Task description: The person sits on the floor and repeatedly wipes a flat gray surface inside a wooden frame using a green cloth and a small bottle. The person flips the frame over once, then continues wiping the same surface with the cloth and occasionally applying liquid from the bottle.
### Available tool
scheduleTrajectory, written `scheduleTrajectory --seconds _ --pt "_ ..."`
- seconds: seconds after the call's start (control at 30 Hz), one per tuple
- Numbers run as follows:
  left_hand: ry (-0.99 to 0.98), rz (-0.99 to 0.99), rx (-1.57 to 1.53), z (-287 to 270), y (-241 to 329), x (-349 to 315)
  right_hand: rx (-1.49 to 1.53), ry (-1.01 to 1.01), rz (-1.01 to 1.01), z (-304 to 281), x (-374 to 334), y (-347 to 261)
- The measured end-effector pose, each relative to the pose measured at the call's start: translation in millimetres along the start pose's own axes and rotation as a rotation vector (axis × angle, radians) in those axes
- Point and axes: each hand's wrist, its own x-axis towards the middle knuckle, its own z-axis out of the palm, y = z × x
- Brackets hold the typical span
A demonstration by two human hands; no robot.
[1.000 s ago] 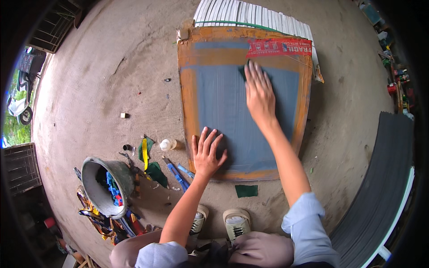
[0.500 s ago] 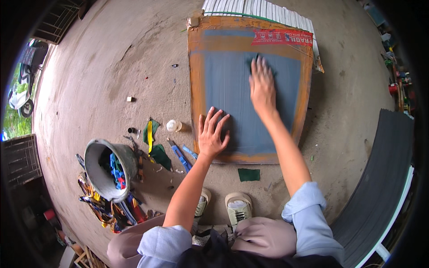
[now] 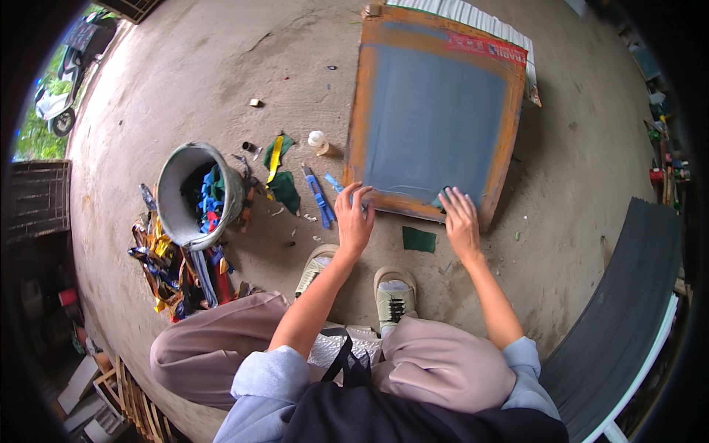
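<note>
A flat board [image 3: 436, 118] with a smooth grey-blue face and orange-brown taped borders lies in front of me, tilted slightly. My right hand [image 3: 462, 225] is at its near edge, right of the middle. Under its fingertips a small dark green piece [image 3: 439, 201] is pressed to the face, partly hidden by the fingers. At the near left corner of the board rests my left hand [image 3: 354, 225], fingers bent and apart, with nothing seen in it. A flat dark green rectangle [image 3: 419, 239] lies on the floor just below the board.
White ridged material [image 3: 473, 18] lies beneath the board's far end. To the left are a blue cutter knife [image 3: 317, 196], a small bottle [image 3: 318, 142], green and yellow scraps [image 3: 275, 159], and a grey bucket [image 3: 171, 196] beside coloured strips [image 3: 166, 258]. A dark ridged sheet [image 3: 628, 317] is at right.
My right hand has drawn the green piece from the upper part of the board to its near edge. My left hand has slid back from the face to the near corner.
</note>
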Motion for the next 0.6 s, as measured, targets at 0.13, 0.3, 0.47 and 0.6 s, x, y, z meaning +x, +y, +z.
scheduleTrajectory --seconds 0.13,0.3,0.47,0.6 --pt "0.278 -0.378 -0.067 9 -15 -6 0.27 0.07 0.062 2 50 -35" --pt "0.191 -0.695 -0.098 7 -32 23 0.535 -0.108 0.002 32 91 -83" --pt "0.194 -0.561 -0.151 -13 -35 23 0.793 -0.188 0.205 42 86 -104" --pt "0.1 -0.55 -0.58 -36 -5 31 1.3 -0.326 0.553 34 81 -103"
